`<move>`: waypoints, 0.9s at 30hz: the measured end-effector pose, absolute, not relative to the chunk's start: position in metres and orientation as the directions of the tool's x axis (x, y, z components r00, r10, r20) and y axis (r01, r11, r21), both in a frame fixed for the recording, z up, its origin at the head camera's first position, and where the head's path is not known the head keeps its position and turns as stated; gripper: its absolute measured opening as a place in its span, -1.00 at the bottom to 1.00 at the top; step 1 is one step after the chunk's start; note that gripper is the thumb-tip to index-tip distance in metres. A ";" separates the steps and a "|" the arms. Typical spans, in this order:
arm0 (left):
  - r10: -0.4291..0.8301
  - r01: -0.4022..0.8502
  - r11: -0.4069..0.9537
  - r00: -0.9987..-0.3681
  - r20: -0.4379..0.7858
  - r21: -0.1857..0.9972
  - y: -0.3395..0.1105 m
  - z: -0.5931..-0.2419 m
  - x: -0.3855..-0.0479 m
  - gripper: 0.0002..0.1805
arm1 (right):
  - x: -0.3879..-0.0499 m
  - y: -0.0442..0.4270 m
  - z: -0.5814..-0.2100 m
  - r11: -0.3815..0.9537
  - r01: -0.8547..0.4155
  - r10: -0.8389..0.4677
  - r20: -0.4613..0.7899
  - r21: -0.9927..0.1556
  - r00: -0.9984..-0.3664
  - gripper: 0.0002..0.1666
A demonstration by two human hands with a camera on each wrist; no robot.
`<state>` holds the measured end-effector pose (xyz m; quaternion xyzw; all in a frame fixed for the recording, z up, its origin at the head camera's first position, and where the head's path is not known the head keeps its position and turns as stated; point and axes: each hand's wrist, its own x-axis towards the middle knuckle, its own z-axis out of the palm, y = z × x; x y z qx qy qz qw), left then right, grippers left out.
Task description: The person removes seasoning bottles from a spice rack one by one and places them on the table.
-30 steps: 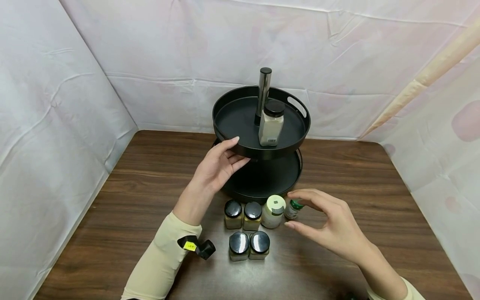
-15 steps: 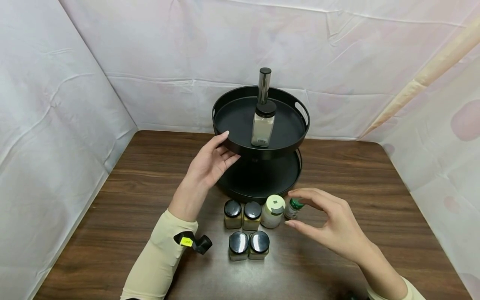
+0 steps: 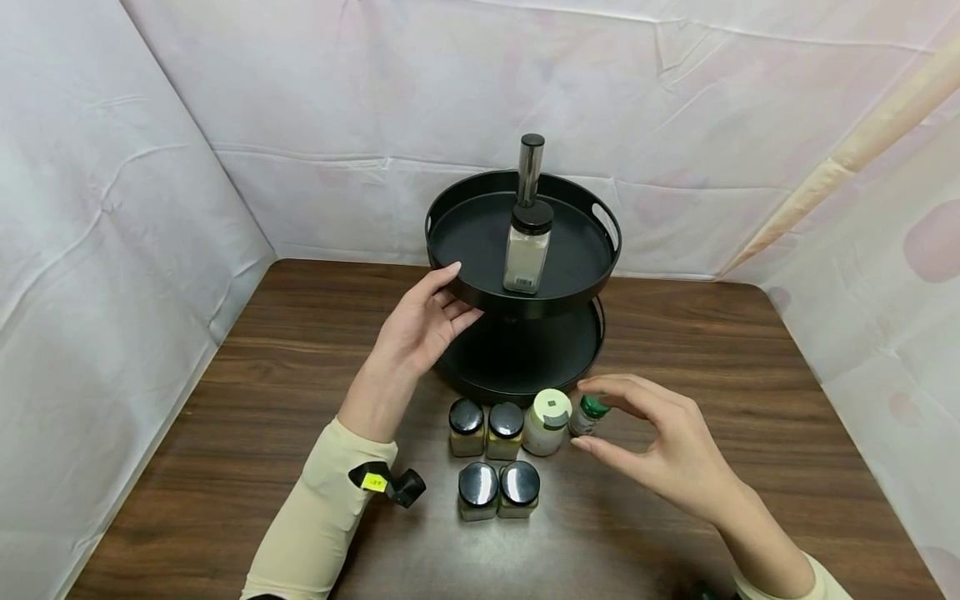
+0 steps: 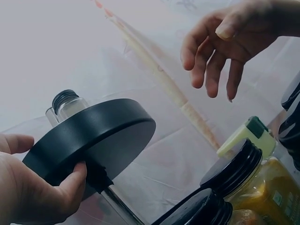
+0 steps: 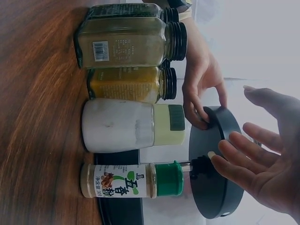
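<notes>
A black two-tier round tray stand stands at the back of the table. My left hand holds its upper tray at the front-left rim, thumb over the edge and fingers beneath. On that tray, before the metal post, rests a square glass jar of pale powder with a black lid. My right hand, fingers spread and holding nothing, hovers by a small green-capped spice bottle. In the right wrist view a gap shows between them. Left of that bottle stands a white shaker with a pale green lid.
Two black-lidded spice jars, one left of the other, stand left of the shaker. Two more, a left one and a right one, stand in front. The lower tray sits behind them. Whitish cloth surrounds the wooden table.
The upper tray has turned slightly, carrying its jar left in front of the post. My left hand has shifted left with the rim. My right hand has stayed nearly still.
</notes>
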<state>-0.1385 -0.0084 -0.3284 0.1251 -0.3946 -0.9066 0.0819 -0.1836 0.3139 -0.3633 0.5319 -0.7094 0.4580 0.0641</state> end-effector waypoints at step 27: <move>-0.239 0.044 -0.669 -0.958 -0.159 0.742 -0.010 -0.328 -0.139 -0.42 | -0.190 0.322 -0.353 0.070 -0.810 -0.658 0.583 -0.583 -0.477 -0.21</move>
